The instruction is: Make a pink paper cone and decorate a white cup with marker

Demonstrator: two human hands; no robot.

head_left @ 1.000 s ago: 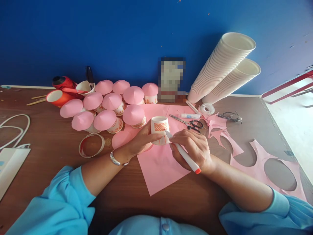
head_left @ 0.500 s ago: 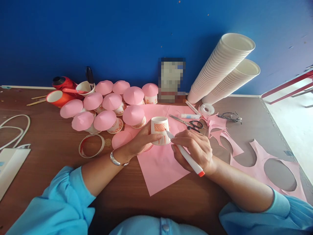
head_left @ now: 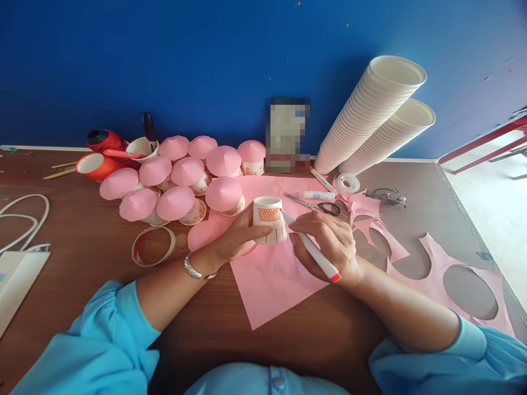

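A white paper cup [head_left: 265, 226], upside down, bears an orange cross-hatched panel with orange stalk-like strokes below it. My left hand [head_left: 236, 233] is closed round its left side, thumb across the front. In my right hand [head_left: 327, 238] is a white marker [head_left: 315, 253] with an orange-red end, gripped like a pen. The marker's tip meets or nearly meets the cup near the panel's upper right corner. Beneath both hands lies pink paper [head_left: 263, 299]. To the left stand several decorated cups topped with pink paper cones [head_left: 224, 192].
Scissors [head_left: 327, 208], a glue stick [head_left: 319, 195] and a clear tape roll [head_left: 346, 184] lie beyond my right hand. Two tall stacks of white cups [head_left: 370, 109] lean at the blue wall. Pink paper scraps [head_left: 432, 280] spread rightward. A wider tape roll [head_left: 153, 263] rests left.
The marker's tip has moved up along the panel's right side, my right hand shifting slightly with it. More orange stalk strokes show on the cup, which seems turned a little.
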